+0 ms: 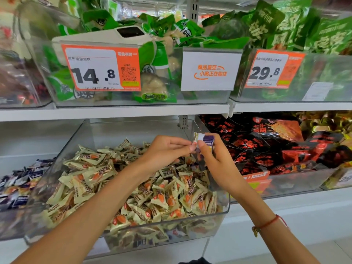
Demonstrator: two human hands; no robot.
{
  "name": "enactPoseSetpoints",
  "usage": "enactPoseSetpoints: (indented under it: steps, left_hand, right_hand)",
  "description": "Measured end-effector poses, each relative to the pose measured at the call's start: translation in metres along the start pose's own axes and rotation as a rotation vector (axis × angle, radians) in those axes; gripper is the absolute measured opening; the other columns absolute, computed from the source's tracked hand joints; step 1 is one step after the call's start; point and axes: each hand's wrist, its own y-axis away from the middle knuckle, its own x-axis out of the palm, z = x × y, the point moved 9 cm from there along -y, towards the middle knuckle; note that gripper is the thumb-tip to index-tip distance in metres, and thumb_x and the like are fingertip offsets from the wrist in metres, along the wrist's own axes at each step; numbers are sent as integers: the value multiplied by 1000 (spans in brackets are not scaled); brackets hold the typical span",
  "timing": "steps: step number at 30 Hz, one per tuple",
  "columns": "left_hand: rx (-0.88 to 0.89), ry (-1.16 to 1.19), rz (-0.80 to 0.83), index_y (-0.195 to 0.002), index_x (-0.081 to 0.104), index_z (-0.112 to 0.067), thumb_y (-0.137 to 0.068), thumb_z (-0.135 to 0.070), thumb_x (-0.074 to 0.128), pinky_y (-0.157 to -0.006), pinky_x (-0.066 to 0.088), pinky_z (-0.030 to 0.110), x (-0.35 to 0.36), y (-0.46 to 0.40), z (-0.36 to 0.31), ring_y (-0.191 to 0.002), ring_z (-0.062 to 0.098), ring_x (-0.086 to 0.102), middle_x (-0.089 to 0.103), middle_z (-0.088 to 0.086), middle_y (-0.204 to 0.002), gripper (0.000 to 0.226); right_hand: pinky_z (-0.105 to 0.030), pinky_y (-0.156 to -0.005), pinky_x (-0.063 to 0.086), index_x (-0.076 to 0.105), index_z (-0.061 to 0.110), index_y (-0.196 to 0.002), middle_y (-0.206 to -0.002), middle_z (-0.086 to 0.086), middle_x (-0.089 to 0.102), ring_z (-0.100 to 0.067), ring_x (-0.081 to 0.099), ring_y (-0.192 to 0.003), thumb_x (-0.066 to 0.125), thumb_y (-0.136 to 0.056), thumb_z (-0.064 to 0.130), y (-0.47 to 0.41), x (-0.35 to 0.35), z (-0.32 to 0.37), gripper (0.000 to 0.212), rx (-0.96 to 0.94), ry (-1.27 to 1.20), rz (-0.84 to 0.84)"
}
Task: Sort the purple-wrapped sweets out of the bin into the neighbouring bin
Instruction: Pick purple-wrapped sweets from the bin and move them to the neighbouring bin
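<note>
Head view: both hands meet above the back right corner of a clear plastic bin [219, 212] heaped with cream-wrapped sweets [144, 189]. The right hand [215, 161] grips a purple-wrapped sweet [207, 142], thumb and fingers curled round its lower part, so the wrapper's white and purple end sticks up above the fingers. The left hand [167, 151] reaches across from the left and pinches the same sweet with its fingertips [192, 146], just beside the right thumb. The sweet is held in the air, clear of the heap, close to the bin's right wall. A red cord bracelet [266, 223] sits on the right wrist. To the left, a neighbouring bin [11, 225] holds dark purple and white wrapped sweets [17, 185]. To the right, another bin carries black and red packets [276, 141]. On the shelf [114, 111] above, clear bins of green packets [162, 31] carry orange price tags, one reading 14.8 [101, 67] and one reading 29.8 [274, 69], with a white sign [210, 71] between them
</note>
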Motion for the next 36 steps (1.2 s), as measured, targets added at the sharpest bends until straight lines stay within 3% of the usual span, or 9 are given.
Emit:
enactPoseSetpoints:
  steps: [3,8,12,15,18,23,28,32,36]
  left_hand:
    - [-14,-56,130,-107,71,-25,-81,-27,73,-75,51,12,3,-9,7,-93,-6,64,71,-13,-102,26]
    - [11,-474,344,-118,65,-23,-86,-3,64,-93,49,24,20,-45,45,-104,6,59,63,-7,-122,38]
    - [105,-820,472,-122,63,-25,-91,-30,60,-90,50,38,51,-60,65,-100,17,60,63,-2,-116,31]
    - [38,-926,494,-121,60,-28,-92,-26,59,-91,50,39,52,-67,78,-104,22,58,59,-1,-123,28]
    - [32,-861,365,-105,64,-32,-90,-18,64,-90,49,37,44,-64,78,-108,21,58,60,-5,-121,20]
    - [149,-741,-44,-89,64,-27,-83,-40,68,-71,44,24,-6,-19,22,-89,9,62,59,-17,-90,14]
    - [156,-750,-330,-85,58,-33,-86,-45,63,-59,44,17,-76,80,-22,-72,-1,64,65,-19,-83,13]
    - [32,-267,-456,-78,68,-28,-72,-41,72,-71,48,20,-154,160,-4,-73,-3,64,71,-15,-76,15]
    - [29,-151,-968,-76,65,-20,-77,-27,73,-64,46,20,-248,222,25,-69,8,63,68,-9,-68,10]
  right_hand:
    - [-24,-59,42,48,12,-104,-72,7,52,-8,48,-64,43,-100,23,0,-6,-4,12,8,-64,-56]
    - [-26,-59,42,45,20,-94,-69,11,53,-8,48,-62,42,-100,26,2,-13,-6,9,-19,-36,-170]
    - [-19,-56,39,45,15,-96,-68,15,56,-1,47,-58,42,-100,22,2,-13,-4,8,-21,-4,-174]
    - [-23,-54,39,45,11,-100,-69,3,56,-8,48,-57,42,-101,19,1,-13,-3,9,-14,35,-162]
    - [-31,-53,39,45,10,-104,-74,-14,58,-21,50,-58,42,-101,19,1,-11,2,10,-14,91,-144]
    - [-44,-50,39,44,15,-106,-69,-18,60,-28,50,-53,41,-100,29,-1,-3,6,15,-57,273,-51]
    - [-17,-57,33,44,17,-109,-63,3,56,-12,46,-59,29,-92,49,3,18,29,40,-211,619,74]
    - [-26,-45,32,39,27,-113,-57,7,49,-11,46,-50,29,-93,50,5,75,80,32,-320,517,161]
    - [-39,-48,39,42,20,-120,-70,-3,62,-22,53,-54,37,-101,39,1,185,133,27,-455,390,357]
